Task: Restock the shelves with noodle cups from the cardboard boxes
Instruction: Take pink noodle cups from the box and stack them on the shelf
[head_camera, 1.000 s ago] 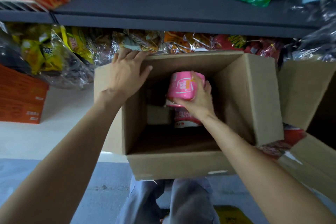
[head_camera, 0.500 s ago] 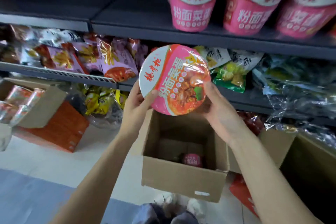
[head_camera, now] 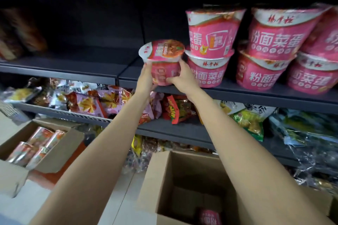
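Hands first, from the head camera: two of them, both on one pink noodle cup (head_camera: 162, 62) raised at the front edge of the dark shelf (head_camera: 256, 93). Left hand (head_camera: 145, 78) grips the cup's left side and base, fingers curled round it; right hand (head_camera: 180, 78) clasps its right side, thumb across the front wall. Whether the cup's base touches the shelf I cannot tell.

Just to the right of the held cup, six more pink cups are in sight on that shelf, in three stacks (head_camera: 210, 47) of two; the rightmost stack is cut off by the picture's edge. The nearest stack is just beside the right hand.

Cardboard boxes, two counted plainly: an open one (head_camera: 164, 179) below the arms, with one pink cup (head_camera: 209, 216) visible at its bottom, and another (head_camera: 60, 151) at lower left holding several wrapped packs, too blurred to count. Snack bags (head_camera: 91, 104) crowd the lower shelves.
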The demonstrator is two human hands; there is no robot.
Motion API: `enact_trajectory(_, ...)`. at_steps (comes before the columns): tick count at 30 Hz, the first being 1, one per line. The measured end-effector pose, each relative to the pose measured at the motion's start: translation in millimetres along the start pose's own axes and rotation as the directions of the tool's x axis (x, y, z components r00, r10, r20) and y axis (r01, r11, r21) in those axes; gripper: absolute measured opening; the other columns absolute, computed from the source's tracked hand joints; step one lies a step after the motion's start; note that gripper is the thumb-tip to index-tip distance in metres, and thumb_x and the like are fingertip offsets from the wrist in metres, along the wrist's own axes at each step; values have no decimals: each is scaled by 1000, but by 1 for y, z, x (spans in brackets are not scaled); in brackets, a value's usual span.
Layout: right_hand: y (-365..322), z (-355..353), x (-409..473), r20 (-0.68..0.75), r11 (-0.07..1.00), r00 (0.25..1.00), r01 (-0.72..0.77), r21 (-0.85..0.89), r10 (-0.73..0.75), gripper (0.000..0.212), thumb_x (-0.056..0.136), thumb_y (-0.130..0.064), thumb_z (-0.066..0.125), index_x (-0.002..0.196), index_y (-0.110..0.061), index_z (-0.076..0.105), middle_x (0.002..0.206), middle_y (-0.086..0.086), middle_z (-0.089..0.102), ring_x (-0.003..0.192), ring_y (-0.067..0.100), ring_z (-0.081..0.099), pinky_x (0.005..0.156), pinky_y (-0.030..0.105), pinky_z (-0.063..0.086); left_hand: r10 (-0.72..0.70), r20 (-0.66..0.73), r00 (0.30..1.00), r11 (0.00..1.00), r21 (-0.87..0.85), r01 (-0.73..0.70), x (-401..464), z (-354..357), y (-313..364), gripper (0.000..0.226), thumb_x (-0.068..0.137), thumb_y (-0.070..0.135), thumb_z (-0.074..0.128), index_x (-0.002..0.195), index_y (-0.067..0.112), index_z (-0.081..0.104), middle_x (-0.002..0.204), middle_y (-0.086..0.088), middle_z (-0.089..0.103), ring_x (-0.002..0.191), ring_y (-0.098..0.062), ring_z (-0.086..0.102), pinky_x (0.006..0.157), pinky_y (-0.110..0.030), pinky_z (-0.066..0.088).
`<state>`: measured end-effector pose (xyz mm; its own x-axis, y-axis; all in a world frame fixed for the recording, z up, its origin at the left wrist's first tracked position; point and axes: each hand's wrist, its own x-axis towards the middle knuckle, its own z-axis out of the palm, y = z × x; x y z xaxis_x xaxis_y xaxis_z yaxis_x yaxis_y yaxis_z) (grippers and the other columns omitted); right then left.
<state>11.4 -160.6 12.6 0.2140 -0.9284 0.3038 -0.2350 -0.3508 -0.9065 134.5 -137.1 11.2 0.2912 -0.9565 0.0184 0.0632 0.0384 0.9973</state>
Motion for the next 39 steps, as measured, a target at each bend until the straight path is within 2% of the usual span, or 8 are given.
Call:
enact_trajectory(5, 30, 10, 4, 46, 981, 997, -49, -188, 58, 68, 87, -6, 62, 147, -14, 31, 154, 5, 26, 141, 18, 27, 115, 35, 26, 58, 24, 998, 982, 179, -61, 15, 1, -21, 44, 98, 43, 38, 137, 25, 47, 134, 6, 52, 122, -10, 48, 99, -29, 40)
enact_trajectory(11, 93, 6, -104, -143, 981, 986, 55, -186, -83, 31, 92, -5, 53, 121, -16, 61, 117, -6, 64, 108, 4, 57, 96, 23, 46, 397, 20, 918, 807, 469, -360, -43, -27, -112, 20, 94, 23, 54, 112, 21, 62, 97, 13, 65, 90, -3, 60, 79, -24, 49)
enact_trajectory(17, 207, -4, -223, -58, 909, 984, -176, -378, 166, 24, 91, -8, 56, 108, -20, 66, 94, -13, 71, 82, 1, 66, 75, 17, 51, 24, 318, 948, 614, 743, -265, -57, -41, -255, 47, 81, 20, 69, 126, 18, 57, 116, -2, 62, 111, -23, 54, 94, -36, 43)
enact_trajectory(23, 282, -6, -269, -14, 786, 923, -336, -519, 385, 23, 90, -12, 57, 110, -20, 66, 100, -8, 71, 93, 7, 65, 80, 32, 55, -304, 219, 927, 648, 761, 33, -45, -43, -331, 44, 79, 15, 73, 120, 23, 58, 105, 4, 60, 105, -23, 60, 82, -26, 43)
enact_trajectory(27, 311, -10, -293, -3, 671, 851, -416, -614, 524, 25, 91, -15, 56, 113, -20, 64, 108, -2, 69, 100, 17, 65, 82, 37, 54, -72, 97, 993, 477, 877, -51, -77, -25, -324, 18, 87, 28, 63, 99, 15, 65, 92, -11, 69, 88, -32, 64, 70, -31, 44)
enact_trajectory(30, 325, -12, -311, -36, 596, 807, -465, -655, 590, 28, 93, -19, 54, 120, -20, 60, 116, 2, 66, 104, 21, 63, 83, 33, 52, 151, 82, 985, 536, 831, -151, -117, -12, -300, 19, 92, 24, 57, 107, 20, 68, 87, -7, 70, 75, -22, 63, 63, -24, 33)
enact_trajectory(36, 354, 8, -338, -34, 491, 799, -403, -772, 601, 32, 94, -19, 52, 125, -13, 54, 121, 9, 61, 109, 27, 59, 84, 36, 49, 338, -23, 941, 659, 720, -219, -167, -21, -290, 22, 91, 28, 55, 108, 27, 69, 82, 11, 63, 78, -16, 63, 68, -28, 49)
enact_trajectory(39, 389, 33, -355, -9, 390, 766, -337, -857, 643, 39, 92, -20, 50, 130, -13, 50, 129, 11, 55, 119, 30, 48, 95, 40, 42, 374, 21, 927, 627, 731, -269, -174, -27, -296, 22, 93, 28, 53, 109, 23, 69, 85, 5, 66, 75, -5, 56, 64, -7, 42)
